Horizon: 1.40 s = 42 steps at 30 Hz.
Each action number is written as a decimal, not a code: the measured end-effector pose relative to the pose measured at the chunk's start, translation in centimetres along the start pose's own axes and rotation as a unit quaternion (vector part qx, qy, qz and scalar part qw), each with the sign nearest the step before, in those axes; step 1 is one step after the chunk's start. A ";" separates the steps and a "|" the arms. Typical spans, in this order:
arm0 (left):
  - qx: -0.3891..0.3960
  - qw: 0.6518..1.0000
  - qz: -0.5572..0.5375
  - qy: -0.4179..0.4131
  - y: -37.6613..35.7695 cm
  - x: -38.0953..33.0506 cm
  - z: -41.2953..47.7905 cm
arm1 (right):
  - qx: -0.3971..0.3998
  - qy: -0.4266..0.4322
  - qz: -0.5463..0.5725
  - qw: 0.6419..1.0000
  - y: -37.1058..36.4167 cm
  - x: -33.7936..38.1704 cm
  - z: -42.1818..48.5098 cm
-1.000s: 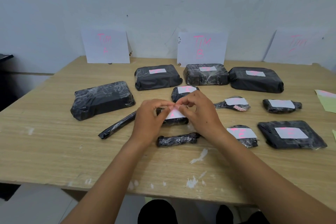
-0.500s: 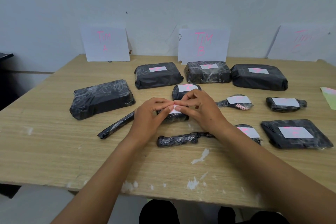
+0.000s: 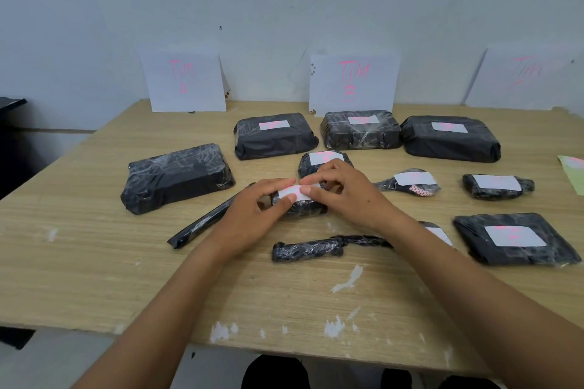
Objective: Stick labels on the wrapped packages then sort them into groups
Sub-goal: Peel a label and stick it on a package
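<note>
The small package point(image 3: 305, 210) sits mid-table. The left hand point(image 3: 249, 218) curls round its nine o'clock end, thumb on the label point(image 3: 292, 193), and the right hand point(image 3: 343, 196) pinches the label's three o'clock edge. It looks light, soft and slick-wrapped, so I'd steady it by the ends.

At the centre of the frame the white label point(image 3: 292, 192), a second ago pinched up at a tilt between both hands, now lies flat along the top of the small package point(image 3: 305, 210). The left hand point(image 3: 249, 215) has dropped lower and its thumb presses the label's left part; the right hand point(image 3: 344, 193) thumbs down the right end. At lower right the right forearm now covers most of a labelled package point(image 3: 441, 234).
</note>
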<state>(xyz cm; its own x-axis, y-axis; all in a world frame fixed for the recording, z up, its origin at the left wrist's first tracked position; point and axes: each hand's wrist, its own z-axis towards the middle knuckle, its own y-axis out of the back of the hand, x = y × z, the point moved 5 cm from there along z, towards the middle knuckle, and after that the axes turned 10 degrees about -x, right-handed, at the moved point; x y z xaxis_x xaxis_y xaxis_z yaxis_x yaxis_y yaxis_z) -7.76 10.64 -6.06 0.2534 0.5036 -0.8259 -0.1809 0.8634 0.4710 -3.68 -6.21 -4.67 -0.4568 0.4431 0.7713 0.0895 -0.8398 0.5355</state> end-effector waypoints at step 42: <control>-0.154 0.985 0.023 0.075 -3.5 -1.2 -1.4 | -0.129 -0.133 -0.075 0.980 -1.3 -0.1 -2.8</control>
<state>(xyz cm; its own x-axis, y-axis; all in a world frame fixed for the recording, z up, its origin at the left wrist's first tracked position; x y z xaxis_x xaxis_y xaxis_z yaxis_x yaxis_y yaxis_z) -8.75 6.99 -7.19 0.0986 0.5112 -0.8538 -0.4745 0.7783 0.4112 -6.25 -6.04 -6.36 -0.1975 0.6047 0.7716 -0.2024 -0.7953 0.5714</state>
